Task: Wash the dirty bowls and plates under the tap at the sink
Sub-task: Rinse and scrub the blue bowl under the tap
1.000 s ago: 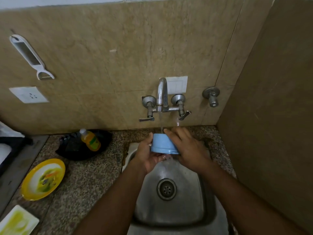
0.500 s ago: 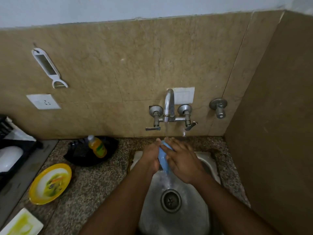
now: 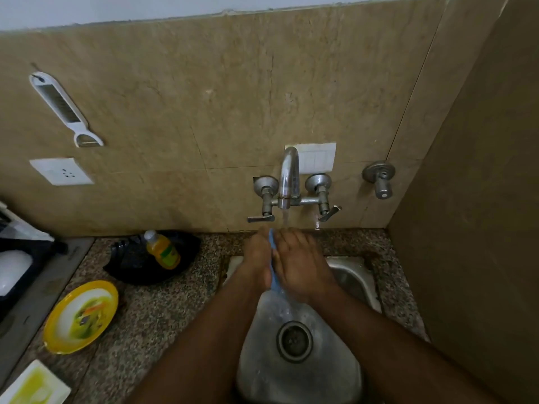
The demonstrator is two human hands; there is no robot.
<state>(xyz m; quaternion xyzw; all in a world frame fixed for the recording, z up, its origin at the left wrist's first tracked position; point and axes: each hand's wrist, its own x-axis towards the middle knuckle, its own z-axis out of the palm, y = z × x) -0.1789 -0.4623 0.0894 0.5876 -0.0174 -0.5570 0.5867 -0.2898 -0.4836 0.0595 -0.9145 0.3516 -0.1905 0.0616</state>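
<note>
Here, over the steel sink (image 3: 350,275), a person's left hand (image 3: 256,258) and right hand (image 3: 300,266) clasp a blue bowl (image 3: 273,275) between them, turned edge-on beneath the running tap (image 3: 288,176); the fingers of both hands curl round it, thumbs hidden. On the granite desk (image 3: 163,310) to the left sit a soiled yellow plate (image 3: 81,316), a white square plate (image 3: 35,386) and a dish-soap bottle (image 3: 163,250) in a black pan (image 3: 151,269). A peeler (image 3: 64,109) hangs on the wall.

Blue bowl (image 3: 273,262) mostly hidden between hands.
</note>
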